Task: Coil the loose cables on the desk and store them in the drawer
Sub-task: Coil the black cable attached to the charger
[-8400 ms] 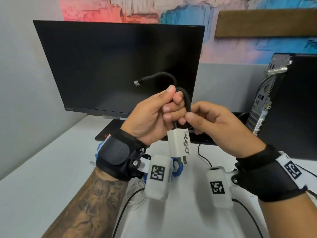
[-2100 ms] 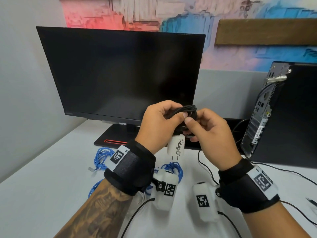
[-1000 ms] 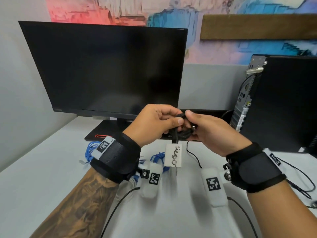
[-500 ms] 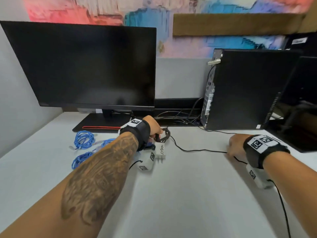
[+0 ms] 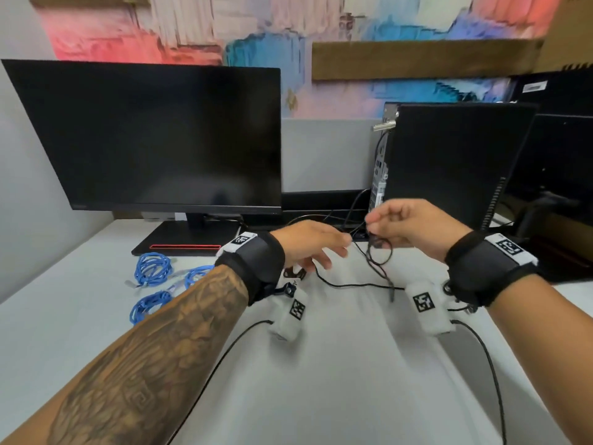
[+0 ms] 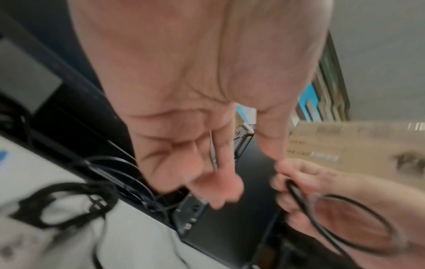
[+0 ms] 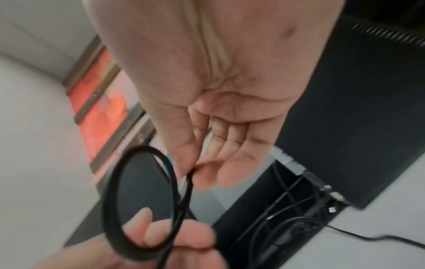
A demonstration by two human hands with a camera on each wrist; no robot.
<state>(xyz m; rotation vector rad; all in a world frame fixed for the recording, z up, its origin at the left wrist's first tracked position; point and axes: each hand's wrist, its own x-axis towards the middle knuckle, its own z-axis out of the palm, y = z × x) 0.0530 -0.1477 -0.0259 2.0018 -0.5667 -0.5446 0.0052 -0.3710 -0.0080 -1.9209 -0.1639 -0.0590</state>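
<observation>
A thin black cable (image 5: pixel 378 255) is pinched in a small loop by the right hand (image 5: pixel 407 226), in front of the computer tower (image 5: pixel 449 162). The left hand (image 5: pixel 308 242), with relaxed fingers, seems only to touch the cable.

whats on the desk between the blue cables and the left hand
In the head view, mostly bare white desk lies between the blue cables and the left hand; only the person's left forearm and black wrist strap cross above it.
</observation>
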